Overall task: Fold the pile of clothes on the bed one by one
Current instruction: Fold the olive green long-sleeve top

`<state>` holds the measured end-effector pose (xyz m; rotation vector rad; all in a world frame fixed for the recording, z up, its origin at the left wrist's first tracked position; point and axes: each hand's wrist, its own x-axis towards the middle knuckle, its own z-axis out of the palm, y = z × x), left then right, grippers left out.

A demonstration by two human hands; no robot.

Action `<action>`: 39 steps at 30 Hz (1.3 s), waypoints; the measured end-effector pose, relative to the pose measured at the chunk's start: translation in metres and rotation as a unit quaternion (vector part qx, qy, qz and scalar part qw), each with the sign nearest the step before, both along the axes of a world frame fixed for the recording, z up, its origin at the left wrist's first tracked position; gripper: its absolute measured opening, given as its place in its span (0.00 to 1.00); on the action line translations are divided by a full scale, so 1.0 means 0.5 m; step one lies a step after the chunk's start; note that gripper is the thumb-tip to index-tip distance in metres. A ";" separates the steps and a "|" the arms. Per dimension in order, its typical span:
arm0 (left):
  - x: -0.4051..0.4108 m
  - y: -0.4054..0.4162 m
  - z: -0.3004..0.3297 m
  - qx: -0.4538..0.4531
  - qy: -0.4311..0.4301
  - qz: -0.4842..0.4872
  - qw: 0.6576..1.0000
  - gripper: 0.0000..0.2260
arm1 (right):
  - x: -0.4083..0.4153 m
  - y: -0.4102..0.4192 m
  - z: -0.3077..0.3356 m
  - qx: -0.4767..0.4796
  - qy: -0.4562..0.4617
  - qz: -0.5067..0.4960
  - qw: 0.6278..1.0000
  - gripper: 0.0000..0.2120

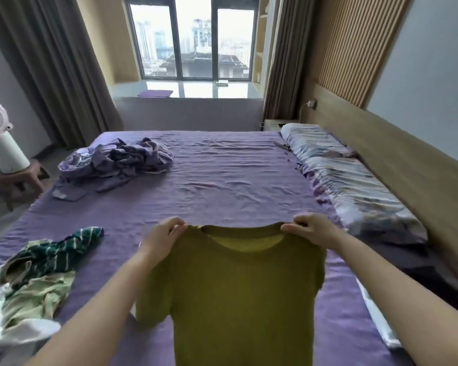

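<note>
An olive-green T-shirt (238, 294) hangs upright in front of me above the purple bed (222, 180), its neck opening at the top. My left hand (164, 233) pinches its left shoulder and my right hand (310, 228) pinches its right shoulder. A pile of loose clothes (37, 278), with a dark green striped piece, a pale green one and white fabric, lies at the near left of the bed. A second heap of purple and lilac clothes (117, 162) lies at the far left.
Patterned pillows (354, 191) line the bed's right side along a wooden headboard. A white fan on a brown stool (16, 178) stands left of the bed. Beyond the bed are a window sill and curtains. Wrinkled sheet stretches across the bed's middle.
</note>
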<state>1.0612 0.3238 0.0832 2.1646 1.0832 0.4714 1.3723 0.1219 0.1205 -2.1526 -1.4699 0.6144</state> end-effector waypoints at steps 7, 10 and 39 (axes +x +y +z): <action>0.067 -0.051 -0.256 -0.140 0.099 0.069 0.983 0.04 | 0.084 0.032 -0.316 -0.196 0.089 0.053 0.975 0.14; 0.079 -0.053 -0.312 -0.149 0.119 0.100 0.977 0.03 | 0.100 0.056 -0.386 -0.230 0.116 0.059 0.964 0.07; 0.257 0.283 -0.726 -0.043 0.200 0.091 0.975 0.19 | 0.170 0.287 -0.796 -0.183 -0.008 -0.196 0.963 0.25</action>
